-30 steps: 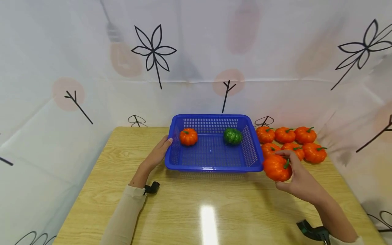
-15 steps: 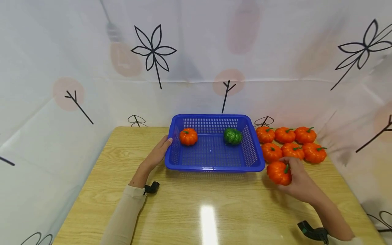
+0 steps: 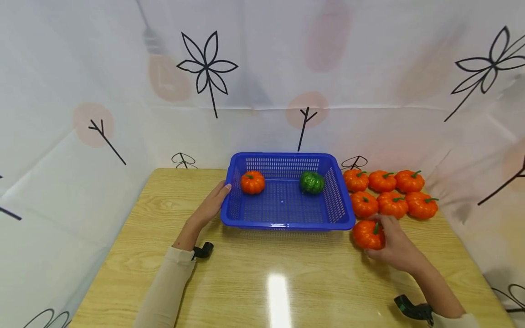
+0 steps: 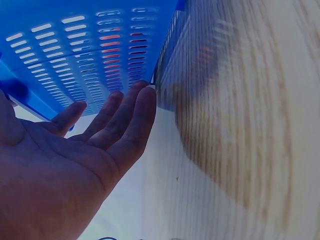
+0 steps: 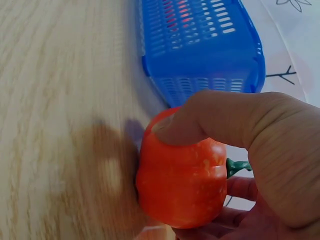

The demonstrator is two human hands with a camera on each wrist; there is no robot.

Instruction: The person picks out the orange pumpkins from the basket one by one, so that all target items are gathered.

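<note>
At the right, my right hand [image 3: 395, 248] holds an orange toy pumpkin [image 3: 366, 235] with a green stem, thumb on one side and fingers on the other. In the right wrist view this pumpkin [image 5: 182, 180] is low over the wood. It sits near the front right corner of a blue plastic basket [image 3: 283, 226]. My left hand [image 3: 211, 205] grips the basket's left side, thumb on the rim. Its fingers [image 4: 142, 112] lie against the slotted outer wall. Inside the basket are an orange pumpkin [image 3: 252, 182] at the left and a green one [image 3: 311, 182] at the right.
Two rows of orange pumpkins [image 3: 392, 205] stand right of the basket, just beyond my right hand. The wooden table [image 3: 229, 282] reaches back to a white patterned cloth [image 3: 262, 91], which also hangs at both sides.
The right hand has lowered the pumpkin towards the table, in front of the near row, and shifted it slightly left in the last half second. The left hand and basket stay put.
</note>
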